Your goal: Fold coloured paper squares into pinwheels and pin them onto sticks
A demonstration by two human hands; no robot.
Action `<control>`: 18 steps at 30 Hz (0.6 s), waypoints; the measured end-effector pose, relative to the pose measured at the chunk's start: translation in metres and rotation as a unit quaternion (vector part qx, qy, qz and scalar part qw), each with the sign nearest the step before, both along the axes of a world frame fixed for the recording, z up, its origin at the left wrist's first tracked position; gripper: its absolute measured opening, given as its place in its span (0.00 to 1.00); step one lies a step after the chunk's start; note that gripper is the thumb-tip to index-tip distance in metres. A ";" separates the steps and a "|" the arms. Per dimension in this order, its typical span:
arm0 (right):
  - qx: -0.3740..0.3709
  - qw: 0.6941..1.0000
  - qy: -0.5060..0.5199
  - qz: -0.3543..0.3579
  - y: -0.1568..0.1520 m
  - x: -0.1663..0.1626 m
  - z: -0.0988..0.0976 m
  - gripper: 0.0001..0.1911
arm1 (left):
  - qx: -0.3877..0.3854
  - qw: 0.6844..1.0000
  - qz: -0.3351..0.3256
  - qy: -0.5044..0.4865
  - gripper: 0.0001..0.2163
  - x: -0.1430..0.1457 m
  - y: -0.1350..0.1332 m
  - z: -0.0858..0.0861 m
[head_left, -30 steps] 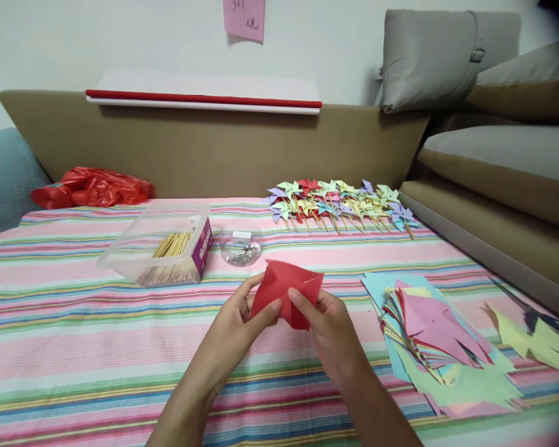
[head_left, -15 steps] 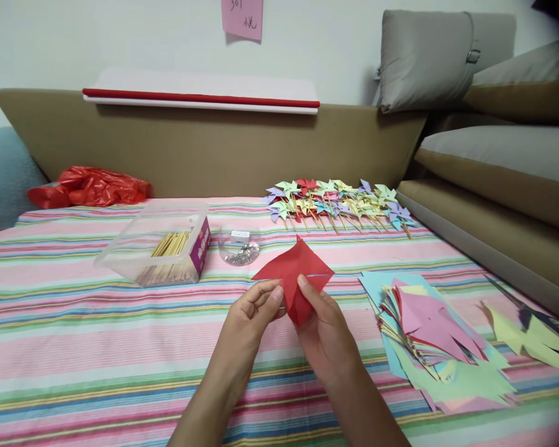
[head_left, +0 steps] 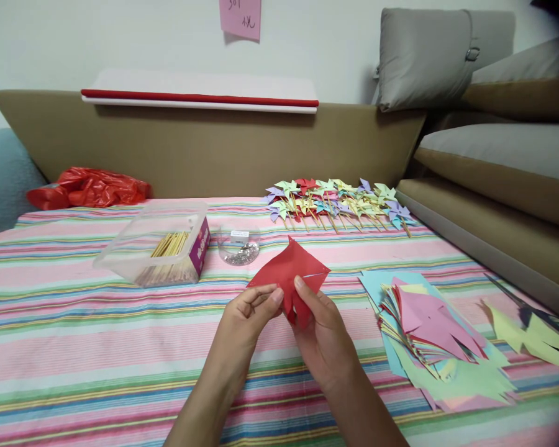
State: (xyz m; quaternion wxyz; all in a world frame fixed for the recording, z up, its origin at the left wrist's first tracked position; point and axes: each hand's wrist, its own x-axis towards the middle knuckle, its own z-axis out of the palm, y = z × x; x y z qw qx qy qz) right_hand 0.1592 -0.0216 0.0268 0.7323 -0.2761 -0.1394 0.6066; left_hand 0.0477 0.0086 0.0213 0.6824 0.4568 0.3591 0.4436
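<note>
A red square of paper (head_left: pixel 289 273) with slits cut from its corners is held up over the striped cloth (head_left: pixel 74 347). My left hand (head_left: pixel 249 316) pinches its left edge between thumb and fingers. My right hand (head_left: pixel 323 332) grips its lower middle, thumb pressed on the front. Both hands are closed on the sheet, which stands corner-up like a diamond.
A clear box of wooden sticks (head_left: pixel 161 251) and a small clear tub of pins (head_left: pixel 240 245) stand behind the hands. Finished paper pinwheels (head_left: pixel 338 202) lie further back. A stack of cut coloured paper (head_left: pixel 435 338) lies at right, a red plastic bag (head_left: pixel 90 186) at left.
The red paper has been turned from a tilted square to a corner-up diamond and shifted slightly right. My left thumb has moved from the sheet's middle to its left edge.
</note>
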 end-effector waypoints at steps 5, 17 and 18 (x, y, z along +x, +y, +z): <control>-0.013 1.000 -0.002 -0.015 0.001 -0.001 0.002 0.09 | 0.015 1.000 -0.008 0.013 0.09 -0.003 -0.001 0.002; -0.027 0.999 -0.008 -0.036 0.002 -0.001 0.000 0.11 | 0.019 0.999 -0.008 0.027 0.10 0.000 -0.002 0.004; -0.029 0.999 -0.007 -0.039 0.002 -0.001 0.000 0.11 | 0.022 0.999 -0.008 0.028 0.10 0.000 -0.002 0.005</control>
